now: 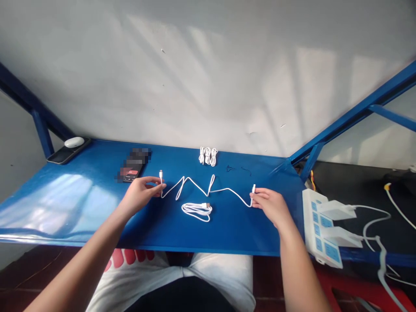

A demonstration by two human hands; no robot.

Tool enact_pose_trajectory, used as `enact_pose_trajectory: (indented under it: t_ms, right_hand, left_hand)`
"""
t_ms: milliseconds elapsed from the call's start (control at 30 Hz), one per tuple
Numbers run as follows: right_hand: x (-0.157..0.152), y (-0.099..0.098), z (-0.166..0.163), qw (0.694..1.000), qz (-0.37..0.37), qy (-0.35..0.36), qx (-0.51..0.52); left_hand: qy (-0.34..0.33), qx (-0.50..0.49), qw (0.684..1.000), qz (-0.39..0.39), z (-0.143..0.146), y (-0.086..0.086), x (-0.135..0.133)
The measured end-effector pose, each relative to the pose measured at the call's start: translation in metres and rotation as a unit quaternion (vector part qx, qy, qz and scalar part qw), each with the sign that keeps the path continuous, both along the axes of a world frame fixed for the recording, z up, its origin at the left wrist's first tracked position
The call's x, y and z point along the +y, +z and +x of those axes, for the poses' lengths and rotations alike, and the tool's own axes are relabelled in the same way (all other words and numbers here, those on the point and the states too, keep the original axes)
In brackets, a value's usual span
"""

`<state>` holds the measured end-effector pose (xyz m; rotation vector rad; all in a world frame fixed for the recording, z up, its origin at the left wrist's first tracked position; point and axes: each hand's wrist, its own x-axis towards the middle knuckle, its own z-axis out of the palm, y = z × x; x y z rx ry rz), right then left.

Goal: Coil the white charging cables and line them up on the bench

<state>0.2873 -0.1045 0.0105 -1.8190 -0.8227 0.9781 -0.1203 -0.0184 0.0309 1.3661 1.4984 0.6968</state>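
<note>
A white charging cable [224, 189] stretches in loose zigzags across the blue table between my hands. My left hand [145, 190] pinches it near the end with the USB plug, which points away from me. The other, slimmer plug is pinched between the fingers of my right hand [268, 203]. Closer to me lies a coiled white cable [196, 211], its metal plug showing at the right of the loops. Farther back, several bundled white cables [208, 156] sit side by side. Dark twist ties [230, 168] lie to their right.
A phone [134, 167] lies beyond my left hand. At the far left, a white oval object [74, 142] rests on a dark phone-like slab [61, 154]. A white power strip [316, 225] with two chargers stands at the right edge. Blue metal bars [351, 106] flank the table [240, 234]; a wall closes its back.
</note>
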Motion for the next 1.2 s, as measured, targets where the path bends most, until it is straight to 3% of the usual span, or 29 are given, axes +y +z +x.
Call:
enact_pose_trajectory:
  t_ms: [167, 267, 367, 533, 667, 833, 900, 967, 1067, 1200]
  right_hand:
    - [0.021, -0.007, -0.039, 0.995, -0.014, 0.095, -0.017]
    - [0.036, -0.012, -0.054, 0.987, -0.013, 0.156, -0.043]
    - [0.050, -0.009, -0.066, 0.973, -0.025, 0.212, -0.093]
    - [0.069, 0.017, -0.075, 0.932, -0.075, 0.297, -0.193]
    - [0.083, 0.029, -0.057, 0.896, -0.138, 0.292, -0.305]
    - [0.090, 0.031, -0.023, 0.883, -0.191, 0.250, -0.349]
    - [0.089, 0.032, -0.025, 0.883, -0.158, 0.224, -0.381]
    - [0.087, 0.032, -0.041, 0.886, -0.078, 0.213, -0.406]
    - [0.083, 0.028, -0.080, 0.893, 0.065, 0.267, -0.358]
    - [0.078, 0.011, -0.122, 0.889, 0.108, 0.306, -0.324]
  left_hand:
    - [-0.051, -0.034, 0.997, -0.047, 0.026, -0.010, 0.012]
    - [-0.073, 0.000, 0.996, -0.042, 0.041, -0.011, 0.017]
    - [-0.073, 0.072, 0.995, 0.016, 0.055, -0.011, 0.019]
    - [-0.080, 0.175, 0.969, 0.156, 0.072, -0.017, 0.020]
    - [-0.134, 0.243, 0.944, 0.178, 0.072, -0.021, 0.019]
    - [-0.182, 0.210, 0.936, 0.217, 0.066, -0.019, 0.016]
    - [-0.178, 0.213, 0.934, 0.225, 0.064, -0.018, 0.014]
    - [-0.161, 0.231, 0.932, 0.228, 0.064, -0.019, 0.011]
    - [-0.144, 0.255, 0.928, 0.230, 0.065, -0.018, 0.007]
    - [-0.156, 0.287, 0.918, 0.227, 0.062, -0.013, 0.002]
